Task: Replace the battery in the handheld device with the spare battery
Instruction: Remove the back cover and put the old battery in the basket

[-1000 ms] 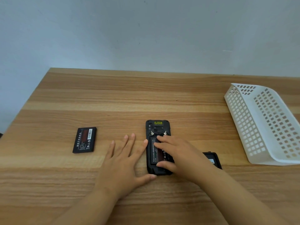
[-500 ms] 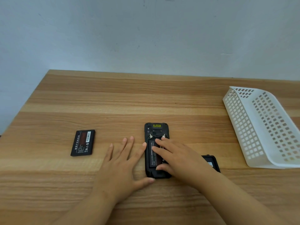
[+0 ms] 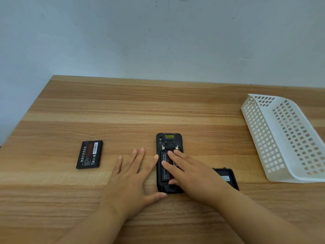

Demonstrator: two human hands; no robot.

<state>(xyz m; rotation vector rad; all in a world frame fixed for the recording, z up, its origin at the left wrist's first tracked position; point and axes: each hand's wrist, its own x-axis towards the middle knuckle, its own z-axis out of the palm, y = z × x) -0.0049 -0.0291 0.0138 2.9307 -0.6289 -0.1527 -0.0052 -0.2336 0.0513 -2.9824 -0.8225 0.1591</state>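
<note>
Loose battery (image 3: 89, 154) flat toward left edge of tabletop (image 3: 158, 106), label up. Left hand (image 3: 131, 180) flat beside it, fingers (image 3: 140, 154) spread, index tip and thumb touching left side of handheld device (image 3: 169, 141). Device near front edge, centre, back open, second battery (image 3: 165, 170) in bay. Right hand (image 3: 191, 175) over it, fingers apart, tips pressing on that battery. Back cover (image 3: 226, 176) just right, partly under wrist. White basket (image 3: 284, 138) at right edge.
</note>
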